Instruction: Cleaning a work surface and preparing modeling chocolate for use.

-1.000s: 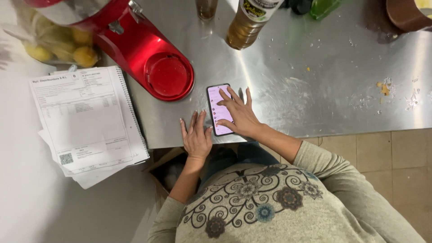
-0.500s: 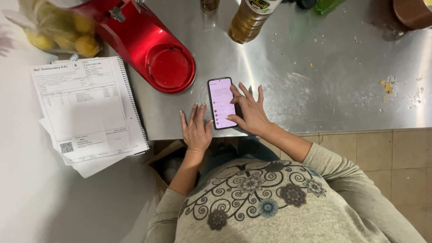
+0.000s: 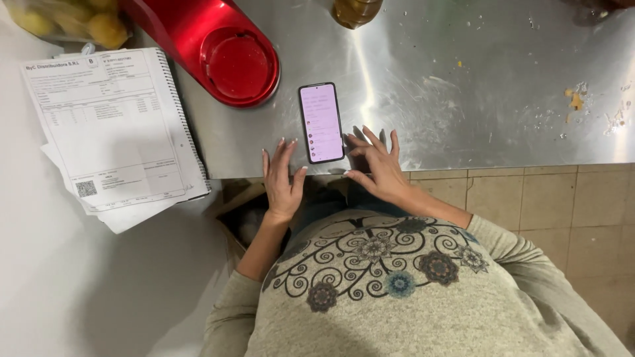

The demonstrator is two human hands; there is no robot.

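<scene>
A smartphone (image 3: 321, 122) with a lit pinkish screen lies flat on the steel counter (image 3: 463, 79), near its front edge. My left hand (image 3: 281, 182) rests flat on the counter edge just left of the phone, fingers spread, holding nothing. My right hand (image 3: 377, 165) lies open on the counter right of the phone, its fingertips close to the phone's lower right side. Neither hand grips anything.
A red appliance base (image 3: 235, 59) stands behind the phone. A spiral-bound pad of printed forms (image 3: 109, 125) lies on a white surface at left. A bag of yellow fruit (image 3: 73, 20) sits at top left, a bottle of amber liquid (image 3: 357, 10) at top. Crumbs dot the right.
My right hand has slid off the phone screen to its right side. The view has shifted, so the phone and counter sit higher in the frame.
</scene>
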